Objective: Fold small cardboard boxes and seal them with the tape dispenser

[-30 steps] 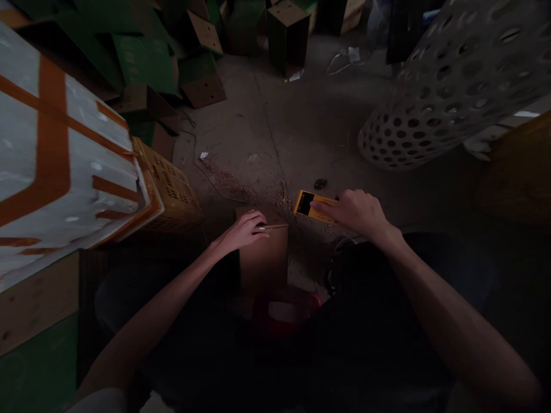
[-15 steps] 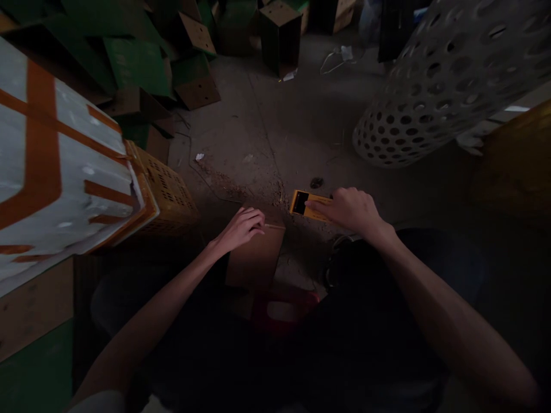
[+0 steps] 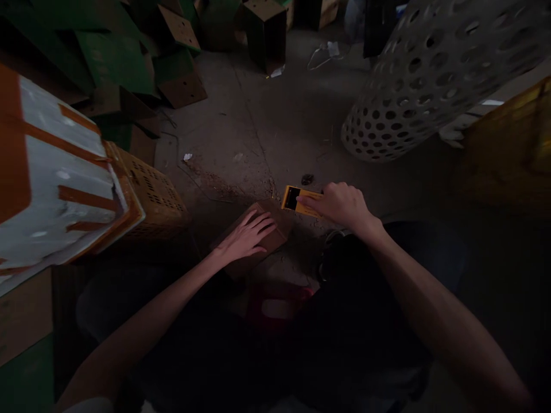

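Note:
A small brown cardboard box (image 3: 275, 238) sits low in front of me, tilted in the dim light. My left hand (image 3: 249, 235) lies over its top with the fingers spread; the palm hides part of the box. To the right, my right hand (image 3: 344, 206) is wrapped round a flat yellow tool with a black end (image 3: 291, 198). Its exact kind I cannot make out. The thumb lies along its upper face near the black part, and that end points left, just beyond the box's far right corner.
A white foam box with orange tape (image 3: 64, 172) rests on an orange crate (image 3: 150, 189) at left. Green and brown cartons (image 3: 116, 63) are heaped behind. A grey perforated basket (image 3: 387, 126) stands at right. Something red (image 3: 275, 295) lies between my legs. Debris (image 3: 228, 186) litters the floor.
My left hand has gone from curled fingers at the box's edge to spread fingers over its top. The box has turned. The yellow tool stays in my right hand; the view has shifted slightly.

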Demonstrator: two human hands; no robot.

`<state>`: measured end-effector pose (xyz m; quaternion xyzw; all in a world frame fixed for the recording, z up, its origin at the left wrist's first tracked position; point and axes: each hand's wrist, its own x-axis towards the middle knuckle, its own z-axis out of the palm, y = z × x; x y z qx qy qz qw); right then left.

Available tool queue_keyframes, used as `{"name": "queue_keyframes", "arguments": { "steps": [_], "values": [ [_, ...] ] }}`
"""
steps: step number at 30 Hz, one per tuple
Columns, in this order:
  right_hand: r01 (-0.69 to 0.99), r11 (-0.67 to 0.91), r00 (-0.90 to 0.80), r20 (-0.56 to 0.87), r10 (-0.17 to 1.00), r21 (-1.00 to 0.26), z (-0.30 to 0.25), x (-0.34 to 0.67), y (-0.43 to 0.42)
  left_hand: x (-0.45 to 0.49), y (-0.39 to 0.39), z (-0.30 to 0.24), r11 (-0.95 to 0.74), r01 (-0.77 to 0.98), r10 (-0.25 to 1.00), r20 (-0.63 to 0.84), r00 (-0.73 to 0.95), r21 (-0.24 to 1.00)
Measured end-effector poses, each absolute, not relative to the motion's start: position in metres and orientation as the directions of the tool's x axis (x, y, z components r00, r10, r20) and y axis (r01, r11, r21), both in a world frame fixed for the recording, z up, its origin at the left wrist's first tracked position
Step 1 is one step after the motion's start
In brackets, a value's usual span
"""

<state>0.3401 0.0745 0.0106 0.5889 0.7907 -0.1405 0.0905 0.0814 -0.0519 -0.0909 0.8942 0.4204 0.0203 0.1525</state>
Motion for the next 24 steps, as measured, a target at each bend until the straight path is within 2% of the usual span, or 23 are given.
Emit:
{"name": "queue_keyframes", "arguments": {
  "steps": [10,15,18,22,24],
  "values": [
    [0.945,0.257,-0.306,-0.272,0.912,-0.203,0.015,0.344,0.073,0.104,-0.083,-0.102,-0.502,0.805,0.804,-0.172,0.569,0.316],
    [0.935,0.259,-0.322,-0.268,0.908,-0.244,0.017,0.345,0.070,0.126,-0.102,-0.122,-0.459,0.780,0.837,-0.087,0.541,0.425],
    [0.929,0.262,-0.327,-0.252,0.911,-0.261,0.019,0.347,0.069,0.156,-0.114,-0.133,-0.347,0.820,0.911,-0.043,0.409,0.455],
    [0.919,0.273,-0.346,-0.248,0.905,-0.286,0.022,0.348,0.069,0.213,-0.122,-0.147,-0.072,0.934,0.991,-0.079,0.106,0.351],
    [0.914,0.279,-0.353,-0.242,0.904,-0.293,0.023,0.349,0.068,0.242,-0.120,-0.158,0.018,0.953,0.990,-0.141,0.026,0.303]
  ]
}}
